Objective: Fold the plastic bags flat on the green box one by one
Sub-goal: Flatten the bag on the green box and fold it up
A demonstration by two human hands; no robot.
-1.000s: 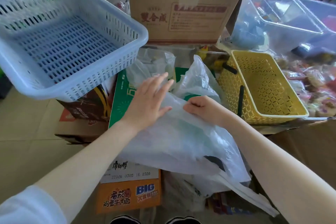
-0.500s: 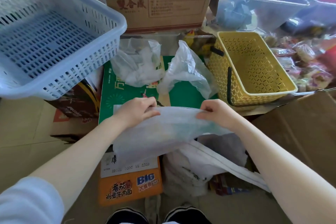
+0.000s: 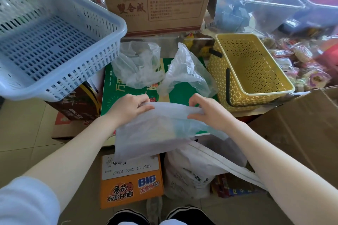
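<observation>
green box (image 3: 175, 97) centre frame carries two crumpled plastic bags, upper-centre (image 3: 139, 67) and right of it (image 3: 184, 71); a flattened bag (image 3: 153, 133) drapes its near edge.

So the box (image 3: 175, 97) sits in the middle with two loose bags (image 3: 139, 65) (image 3: 184, 71) at its far end. Both hands (image 3: 128, 109) (image 3: 206, 109) hold a third bag (image 3: 155, 133) over the near end. Slotted basket (image 3: 45, 42) to the left, handled basket (image 3: 250, 71) right, carton (image 3: 159, 2) behind.

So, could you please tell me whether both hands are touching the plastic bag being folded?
Touching: the head view shows the left hand and right hand pinching the plastic bag by its upper edge.
</observation>
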